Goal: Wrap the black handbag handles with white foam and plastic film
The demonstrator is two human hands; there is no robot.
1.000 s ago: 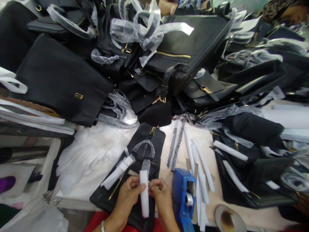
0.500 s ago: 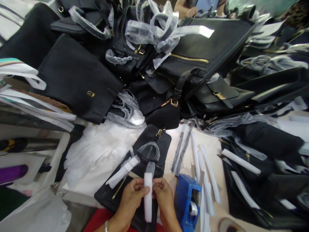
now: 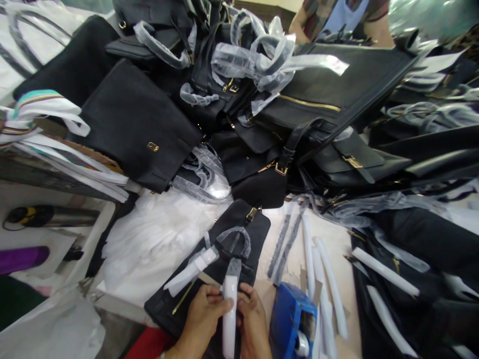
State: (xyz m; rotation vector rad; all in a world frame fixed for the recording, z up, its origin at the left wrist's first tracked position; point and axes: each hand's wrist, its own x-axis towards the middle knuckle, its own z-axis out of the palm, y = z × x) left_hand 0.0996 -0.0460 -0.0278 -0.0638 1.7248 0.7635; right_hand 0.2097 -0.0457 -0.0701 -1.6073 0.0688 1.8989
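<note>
A black backpack [image 3: 249,234] lies in front of me, its top handle covered in clear film. One of its straps, sleeved in white foam wrap [image 3: 230,319], stands between my hands. My left hand [image 3: 205,314] pinches this wrapped strap between thumb and fingers from the left side. Close against the strap's right edge, my right hand [image 3: 252,314] has its fingers curled in, partly behind the wrap; what they grip there is hidden. The other strap, also in white wrap [image 3: 190,271], rests on the backpack to the left.
A blue tape dispenser [image 3: 294,319] stands right of my right hand, beside several white foam strips [image 3: 331,284]. Thin white sheets [image 3: 149,239] are heaped at left. Black bags [image 3: 138,124] pile up behind, and more lie at right. Across the pile is another person [image 3: 344,20].
The view has shifted, so the scene sits slightly lower and farther right. Both hands stay at the wrapped strap, with the right fingers slightly rearranged.
</note>
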